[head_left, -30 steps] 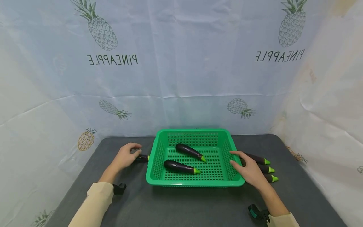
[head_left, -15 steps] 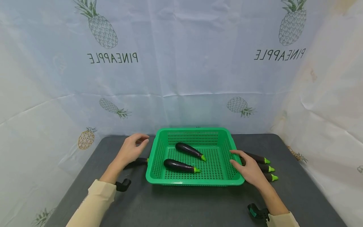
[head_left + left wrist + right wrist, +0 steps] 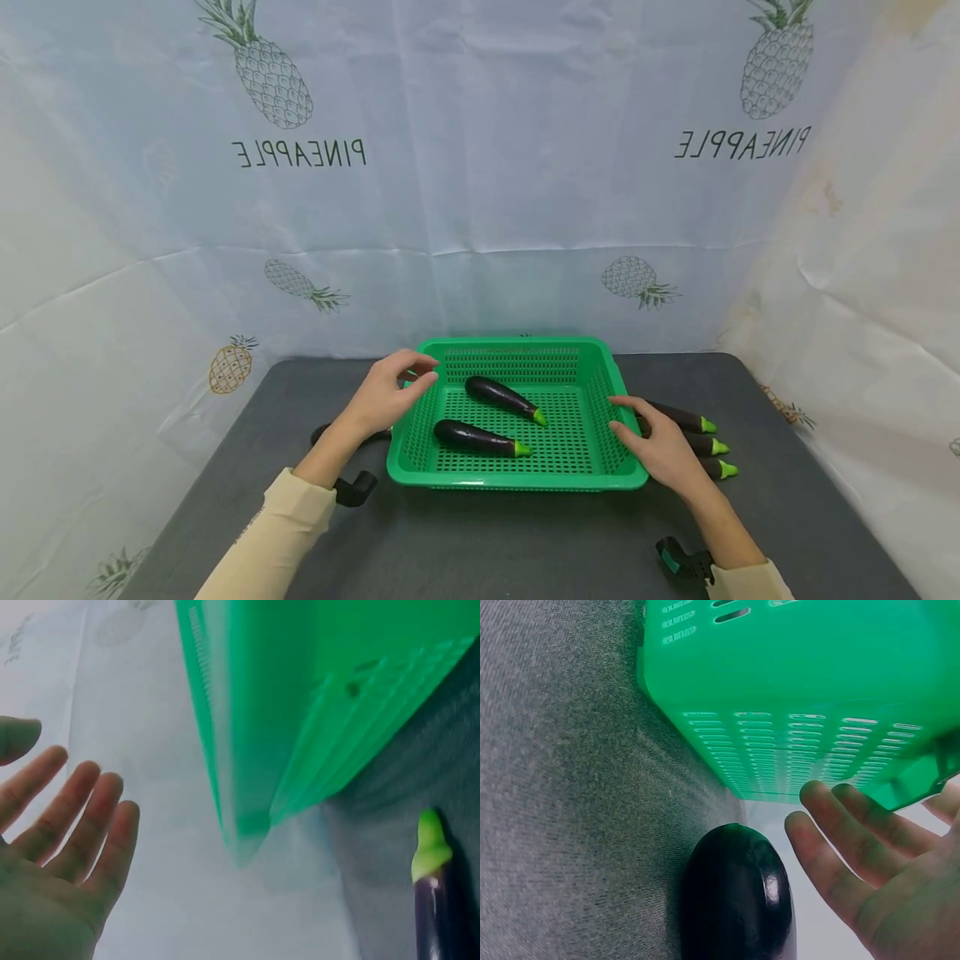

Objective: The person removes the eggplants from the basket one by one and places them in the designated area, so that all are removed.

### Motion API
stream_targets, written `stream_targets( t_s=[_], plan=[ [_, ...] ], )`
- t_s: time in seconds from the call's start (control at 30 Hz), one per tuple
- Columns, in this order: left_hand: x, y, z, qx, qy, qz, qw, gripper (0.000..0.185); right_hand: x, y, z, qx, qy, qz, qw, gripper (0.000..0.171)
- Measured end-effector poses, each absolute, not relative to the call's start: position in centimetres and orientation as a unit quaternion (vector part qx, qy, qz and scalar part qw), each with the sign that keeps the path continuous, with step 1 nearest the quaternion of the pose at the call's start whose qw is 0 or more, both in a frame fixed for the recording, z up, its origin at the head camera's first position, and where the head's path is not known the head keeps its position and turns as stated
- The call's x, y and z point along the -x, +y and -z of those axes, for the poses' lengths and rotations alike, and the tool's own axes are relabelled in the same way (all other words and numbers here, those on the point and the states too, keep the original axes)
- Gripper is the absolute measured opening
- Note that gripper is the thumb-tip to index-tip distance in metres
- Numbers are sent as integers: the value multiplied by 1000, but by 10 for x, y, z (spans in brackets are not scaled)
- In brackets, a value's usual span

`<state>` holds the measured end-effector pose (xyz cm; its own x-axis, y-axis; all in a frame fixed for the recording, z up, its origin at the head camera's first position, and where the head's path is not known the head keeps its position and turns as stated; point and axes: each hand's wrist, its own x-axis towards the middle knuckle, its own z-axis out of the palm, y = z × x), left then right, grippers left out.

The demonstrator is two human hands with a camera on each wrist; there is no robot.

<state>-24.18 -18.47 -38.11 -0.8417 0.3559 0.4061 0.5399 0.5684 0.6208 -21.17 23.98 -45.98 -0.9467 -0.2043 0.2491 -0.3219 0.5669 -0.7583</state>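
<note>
A green plastic basket (image 3: 517,482) stands on the dark table, with two eggplants inside: one eggplant (image 3: 504,398) behind, another eggplant (image 3: 478,438) in front. My left hand (image 3: 386,393) hovers by the basket's left rim, fingertips overlapping it and holding nothing. In the left wrist view its fingers are spread, and an eggplant (image 3: 433,900) with a green stem lies outside the basket. My right hand (image 3: 656,443) rests at the right rim, thumb and forefinger reaching over it. In the right wrist view its other fingers (image 3: 832,874) extend straight beside the outer wall.
Three eggplants (image 3: 712,447) lie side by side right of the basket, partly hidden by the right hand. A dark table (image 3: 480,550) carries everything. Behind it hangs a pale pineapple-print cloth (image 3: 487,192). Each wrist wears a black device (image 3: 356,489).
My left hand has moved right and slightly up, from over the left eggplant to the basket's left rim. My right hand, the basket and the eggplants inside it stay in place.
</note>
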Motion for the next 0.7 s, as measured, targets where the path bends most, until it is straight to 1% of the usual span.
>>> stream_targets(
  t_s=[0.2,0.43,0.57,0.7],
  plan=[
    [241,-168,387,269,-880,387,54,30,212,240,460,-146,-885,-438,64,50],
    [237,-152,391,280,-880,383,-1,33,212,240,460,-146,-884,-440,66,50],
    [236,-147,395,285,-880,379,-23,33,213,240,461,-148,-882,-442,67,50],
    [235,-142,393,291,-884,365,-27,32,213,240,462,-151,-881,-443,68,51]
  ],
)
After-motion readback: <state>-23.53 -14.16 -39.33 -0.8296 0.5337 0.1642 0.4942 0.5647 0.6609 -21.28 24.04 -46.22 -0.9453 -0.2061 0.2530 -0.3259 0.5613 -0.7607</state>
